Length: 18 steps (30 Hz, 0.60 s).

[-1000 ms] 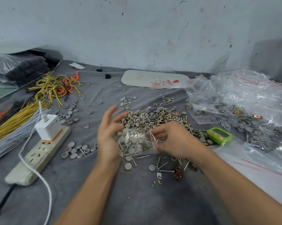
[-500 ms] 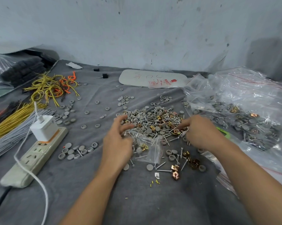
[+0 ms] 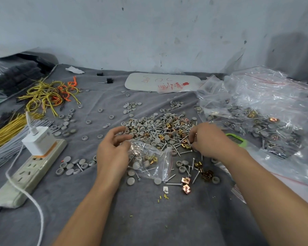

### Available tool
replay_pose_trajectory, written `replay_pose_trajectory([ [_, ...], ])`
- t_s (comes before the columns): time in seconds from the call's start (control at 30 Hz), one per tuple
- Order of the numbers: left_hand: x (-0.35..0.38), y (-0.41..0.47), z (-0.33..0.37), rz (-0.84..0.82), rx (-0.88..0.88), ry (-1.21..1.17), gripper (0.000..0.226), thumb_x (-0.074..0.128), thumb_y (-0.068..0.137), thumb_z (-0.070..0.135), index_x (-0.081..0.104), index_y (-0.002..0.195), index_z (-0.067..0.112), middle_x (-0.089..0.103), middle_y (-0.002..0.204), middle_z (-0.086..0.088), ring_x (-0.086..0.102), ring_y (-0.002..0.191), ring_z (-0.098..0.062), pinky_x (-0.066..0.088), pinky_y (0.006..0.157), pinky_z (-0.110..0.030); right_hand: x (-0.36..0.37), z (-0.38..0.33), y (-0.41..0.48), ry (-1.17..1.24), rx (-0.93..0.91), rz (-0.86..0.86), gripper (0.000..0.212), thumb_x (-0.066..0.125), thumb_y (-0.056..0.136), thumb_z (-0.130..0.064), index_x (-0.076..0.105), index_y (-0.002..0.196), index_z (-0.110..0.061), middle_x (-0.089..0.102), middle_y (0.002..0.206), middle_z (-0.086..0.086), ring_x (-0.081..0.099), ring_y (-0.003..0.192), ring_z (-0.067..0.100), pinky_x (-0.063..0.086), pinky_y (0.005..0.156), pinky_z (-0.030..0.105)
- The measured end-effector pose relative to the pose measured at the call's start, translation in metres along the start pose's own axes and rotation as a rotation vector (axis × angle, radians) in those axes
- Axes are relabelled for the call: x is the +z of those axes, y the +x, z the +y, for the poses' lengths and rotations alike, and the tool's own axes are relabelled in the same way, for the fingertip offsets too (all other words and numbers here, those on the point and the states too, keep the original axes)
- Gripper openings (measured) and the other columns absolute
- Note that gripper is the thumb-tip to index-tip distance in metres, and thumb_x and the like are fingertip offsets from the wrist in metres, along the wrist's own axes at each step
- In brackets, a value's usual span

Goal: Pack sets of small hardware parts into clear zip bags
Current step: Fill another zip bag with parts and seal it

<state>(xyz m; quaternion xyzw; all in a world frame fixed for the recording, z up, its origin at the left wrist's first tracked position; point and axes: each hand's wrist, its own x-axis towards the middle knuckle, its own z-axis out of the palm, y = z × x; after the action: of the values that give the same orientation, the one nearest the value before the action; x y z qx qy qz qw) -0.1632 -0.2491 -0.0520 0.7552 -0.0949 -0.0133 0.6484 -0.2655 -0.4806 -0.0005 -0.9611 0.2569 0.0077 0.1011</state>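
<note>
Head: clear zip bag [image 3: 150, 161] crumpled, part-filled; mouth seemingly open.

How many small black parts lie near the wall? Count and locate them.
2: one black part nearest the wall, the other just right of it and nearer. None seems hidden.

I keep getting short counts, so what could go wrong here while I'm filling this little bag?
The small zip bag lies flat and seems open, so its contents could slide out among the loose parts around it. The pile is a jumble of several kinds, so your right hand may grab a wrong count.
</note>
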Motion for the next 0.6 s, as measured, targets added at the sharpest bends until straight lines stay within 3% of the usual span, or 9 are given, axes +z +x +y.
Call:
replay_pose_trajectory([
  [0.07,0.0,0.001,0.001,0.047,-0.01,-0.031,0.041,0.062,0.091,0.001,0.067,0.105,0.039,0.078,0.09,0.016,0.069,0.075,0.001,0.05,0.073,-0.032,0.001,-0.001,0.0,-0.016,-0.012,0.011,0.037,0.071,0.087,-0.006,0.058,0.066,-0.033,0.07,0.09,-0.003,0.066,0.087,0.02,0.056,0.075,0.031],
  [0.17,0.0,-0.001,0.001,0.059,0.023,0.006,0.04,0.062,0.091,0.005,0.065,0.104,0.043,0.077,0.089,0.018,0.066,0.07,0.002,0.047,0.068,-0.032,0.002,-0.001,-0.003,0.005,0.005,0.032,0.037,0.071,0.082,-0.002,0.062,0.062,-0.031,0.073,0.088,-0.001,0.069,0.081,0.021,0.059,0.075,0.033],
  [0.33,0.001,-0.005,0.002,0.041,0.071,0.081,0.041,0.062,0.09,0.011,0.063,0.109,0.046,0.075,0.091,0.024,0.056,0.051,-0.001,0.042,0.054,-0.027,-0.001,0.004,-0.009,-0.021,0.024,0.016,0.029,0.07,0.084,-0.003,0.077,0.079,-0.03,0.076,0.095,0.0,0.071,0.088,0.022,0.062,0.084,0.04],
  [0.5,0.002,-0.007,0.001,0.024,0.117,0.134,0.045,0.062,0.088,0.007,0.063,0.111,0.045,0.073,0.09,0.027,0.066,0.065,-0.006,0.042,0.053,-0.01,-0.005,0.002,-0.015,0.113,0.019,-0.04,0.005,0.082,0.083,-0.024,0.08,0.084,-0.028,0.077,0.087,-0.005,0.07,0.08,0.013,0.061,0.081,0.035],
  [0.6,0.002,-0.008,0.003,0.029,0.125,0.155,0.045,0.062,0.087,0.006,0.063,0.111,0.044,0.073,0.09,0.028,0.066,0.067,-0.005,0.041,0.052,-0.006,-0.003,-0.001,-0.018,0.086,0.031,-0.044,0.005,0.08,0.084,-0.022,0.081,0.084,-0.027,0.077,0.089,-0.002,0.071,0.083,0.018,0.062,0.082,0.039],
])
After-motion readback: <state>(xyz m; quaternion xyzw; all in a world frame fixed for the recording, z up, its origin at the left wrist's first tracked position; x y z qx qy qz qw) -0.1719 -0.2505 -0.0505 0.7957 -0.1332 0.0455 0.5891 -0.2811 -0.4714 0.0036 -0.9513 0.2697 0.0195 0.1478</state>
